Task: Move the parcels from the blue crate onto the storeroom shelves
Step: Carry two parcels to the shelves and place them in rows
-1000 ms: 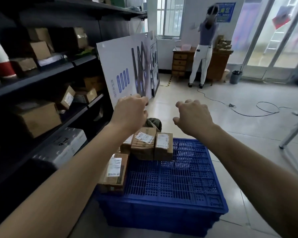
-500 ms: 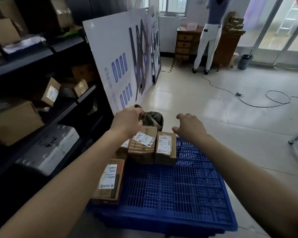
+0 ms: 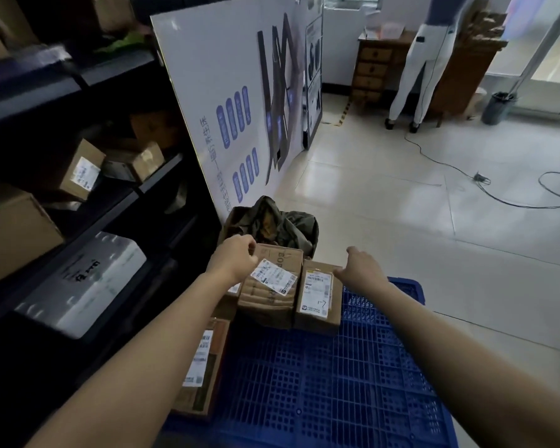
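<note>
Lowered, left hand and right hand hover loosely curled, empty, over perhaps four parcels on one crate.

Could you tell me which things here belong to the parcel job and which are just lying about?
Job: blue crate, labelled parcels, storeroom shelves, left hand, right hand.
Lying about: poster board, olive bag, floor cable, grey bin.

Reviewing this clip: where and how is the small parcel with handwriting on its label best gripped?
Probably from above and the right, fingers spanning the small parcel across its near and far ends. Its right side faces bare blue crate, but its left side sits against the taller parcel, leaving no gap there. The right hand is nearest.
</note>
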Available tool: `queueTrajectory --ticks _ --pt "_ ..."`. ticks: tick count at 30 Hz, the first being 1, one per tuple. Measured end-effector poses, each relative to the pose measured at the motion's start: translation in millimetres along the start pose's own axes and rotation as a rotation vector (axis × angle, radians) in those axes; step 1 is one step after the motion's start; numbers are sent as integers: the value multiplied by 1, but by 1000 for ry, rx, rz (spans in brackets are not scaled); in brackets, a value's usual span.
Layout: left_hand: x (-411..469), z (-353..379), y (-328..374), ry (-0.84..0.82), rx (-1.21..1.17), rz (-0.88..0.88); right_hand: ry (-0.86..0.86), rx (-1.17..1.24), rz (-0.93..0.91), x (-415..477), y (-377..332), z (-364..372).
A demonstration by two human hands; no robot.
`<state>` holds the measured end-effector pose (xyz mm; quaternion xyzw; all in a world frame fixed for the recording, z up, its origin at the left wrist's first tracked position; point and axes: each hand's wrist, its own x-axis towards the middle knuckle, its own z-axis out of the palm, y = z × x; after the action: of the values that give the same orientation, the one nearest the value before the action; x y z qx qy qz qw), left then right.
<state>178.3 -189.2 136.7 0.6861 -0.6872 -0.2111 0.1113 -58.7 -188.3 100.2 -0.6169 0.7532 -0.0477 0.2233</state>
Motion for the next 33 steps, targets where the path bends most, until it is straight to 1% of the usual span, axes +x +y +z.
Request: queueTrajectory --ticks 5,11,13,17,20,24,26,30,33 --pt "30 25 -37 -104 18 -26 -85 39 45 27 9 38" --pt "73 61 -76 -152 18 -66 -172 192 112 65 27 90" --pt "85 82 -85 -188 28 -68 -189 285 155 76 31 107" --pt "109 127 -105 -252 85 -65 -188 545 255 101 42 136" --pt "126 153 -118 -267 109 -94 -217 643 293 117 48 154" --pt "146 177 -127 -270 -22 -164 -205 754 330 130 49 164" --pt "153 186 -130 -255 -89 -222 -231 802 375 133 51 168" --pt "164 199 -133 -202 -136 -320 -288 831 469 133 56 176" --pt "170 204 -129 -228 -288 -362 -291 907 486 137 58 176"
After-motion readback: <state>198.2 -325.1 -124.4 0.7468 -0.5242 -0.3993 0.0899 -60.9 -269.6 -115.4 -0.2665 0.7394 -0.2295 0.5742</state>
